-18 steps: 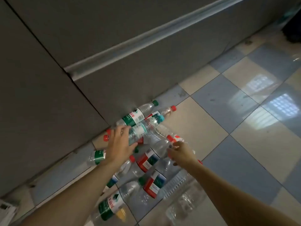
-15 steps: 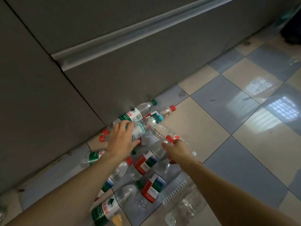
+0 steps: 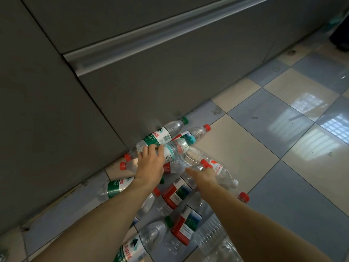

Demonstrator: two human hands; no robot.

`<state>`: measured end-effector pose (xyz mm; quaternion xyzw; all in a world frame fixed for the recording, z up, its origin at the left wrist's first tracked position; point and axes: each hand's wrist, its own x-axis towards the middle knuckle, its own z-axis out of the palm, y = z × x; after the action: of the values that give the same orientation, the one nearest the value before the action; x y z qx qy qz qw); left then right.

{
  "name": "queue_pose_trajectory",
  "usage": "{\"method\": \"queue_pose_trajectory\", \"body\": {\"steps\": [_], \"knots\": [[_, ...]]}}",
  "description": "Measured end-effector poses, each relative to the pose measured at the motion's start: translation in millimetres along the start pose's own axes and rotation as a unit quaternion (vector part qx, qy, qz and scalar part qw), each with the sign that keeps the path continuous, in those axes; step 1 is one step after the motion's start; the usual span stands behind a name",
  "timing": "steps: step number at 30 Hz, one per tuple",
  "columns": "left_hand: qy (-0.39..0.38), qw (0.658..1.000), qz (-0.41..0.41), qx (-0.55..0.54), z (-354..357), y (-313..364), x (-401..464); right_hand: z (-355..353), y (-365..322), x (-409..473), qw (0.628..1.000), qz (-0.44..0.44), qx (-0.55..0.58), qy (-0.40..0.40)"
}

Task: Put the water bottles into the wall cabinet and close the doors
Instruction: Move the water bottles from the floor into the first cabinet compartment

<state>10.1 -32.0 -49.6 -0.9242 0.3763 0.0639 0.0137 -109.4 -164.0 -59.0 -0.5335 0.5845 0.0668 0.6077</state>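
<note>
Several clear plastic water bottles lie in a heap on the tiled floor [image 3: 245,148] against the grey cabinet front [image 3: 170,76]. My left hand [image 3: 151,165] grips a clear bottle with a teal cap [image 3: 175,150] near the top of the heap. My right hand [image 3: 203,176] holds a clear bottle with a red cap [image 3: 194,159] by its neck. A green-labelled bottle with a green cap [image 3: 160,136] lies just behind, touching the cabinet. Red-labelled bottles [image 3: 177,191] lie under my forearms.
The cabinet doors are shut, with a long metal handle rail [image 3: 160,33] running across. The checkered floor stretches away to the right. A dark object [image 3: 340,33] stands at the far upper right.
Both hands have reached further into the heap. My left hand has closed on the teal-capped bottle, and my right hand has moved forward onto the red-capped bottle's neck.
</note>
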Motion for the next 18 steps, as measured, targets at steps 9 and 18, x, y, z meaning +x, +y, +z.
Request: {"method": "queue_pose_trajectory", "body": {"steps": [9, 18], "knots": [[-0.002, 0.901, -0.064, -0.429, -5, -12, -22, -13, -22, -30, 0.992, -0.122, 0.044, -0.004], [-0.049, 0.710, -0.176, -0.681, 12, 11, -50, -50, -49, -54, 0.936, -0.327, -0.130, 0.005]]}}
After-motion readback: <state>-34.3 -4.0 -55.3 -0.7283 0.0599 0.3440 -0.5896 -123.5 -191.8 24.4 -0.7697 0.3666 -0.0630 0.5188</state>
